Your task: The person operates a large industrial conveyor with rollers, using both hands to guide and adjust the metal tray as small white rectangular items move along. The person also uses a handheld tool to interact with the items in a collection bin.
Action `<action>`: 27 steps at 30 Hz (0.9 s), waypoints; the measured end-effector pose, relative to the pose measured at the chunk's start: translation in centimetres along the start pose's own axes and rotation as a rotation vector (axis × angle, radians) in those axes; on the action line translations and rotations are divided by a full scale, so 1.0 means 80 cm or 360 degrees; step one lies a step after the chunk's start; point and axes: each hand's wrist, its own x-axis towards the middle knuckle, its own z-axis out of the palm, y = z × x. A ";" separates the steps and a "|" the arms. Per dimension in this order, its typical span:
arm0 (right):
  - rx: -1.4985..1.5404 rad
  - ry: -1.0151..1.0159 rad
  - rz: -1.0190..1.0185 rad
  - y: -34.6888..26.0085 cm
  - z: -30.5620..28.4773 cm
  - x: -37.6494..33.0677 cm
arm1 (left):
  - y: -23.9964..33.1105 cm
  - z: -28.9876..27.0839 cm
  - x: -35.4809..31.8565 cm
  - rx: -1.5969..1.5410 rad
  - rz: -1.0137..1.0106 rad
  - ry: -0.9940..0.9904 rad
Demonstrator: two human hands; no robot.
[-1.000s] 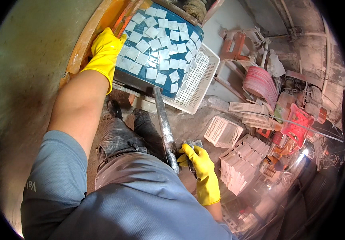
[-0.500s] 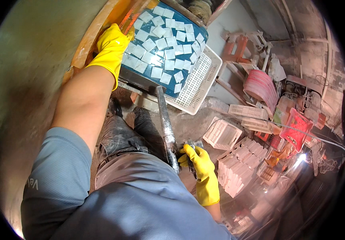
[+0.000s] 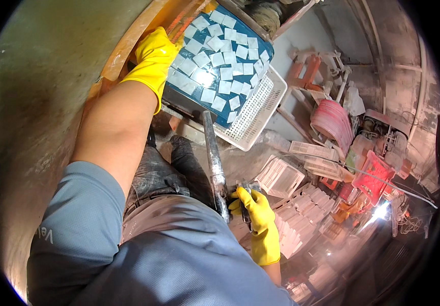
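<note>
While stretched out up front, left hand in a yellow glove, laid flat and spread on the near edge of a dark blue tray; holding nothing, just resting on it; pale square tiles scattered all over the tray just right of that hand, some touching the fingertips; white perforated basket sitting under the tray and poking out past its right side; orange rim curving off to the left of the hand; right hand, also yellow-gloved, down low by the lap, wrapped tight round the grip of a grey metal tool; long shaft running up from that hand toward the tray; more white baskets just right of it, red crate further right on the dusty floor.
</note>
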 end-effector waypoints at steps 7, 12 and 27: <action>-0.0050 -0.0034 -0.0046 -0.022 -0.003 0.005 | -0.010 0.002 0.000 0.0078 0.0062 0.0071; -0.0061 -0.0043 -0.0034 -0.036 -0.004 0.016 | 0.006 -0.019 -0.010 0.0048 -0.0033 0.0005; -0.0070 -0.0061 -0.0060 -0.077 -0.009 0.042 | -0.004 -0.003 -0.003 0.0038 -0.0012 0.0124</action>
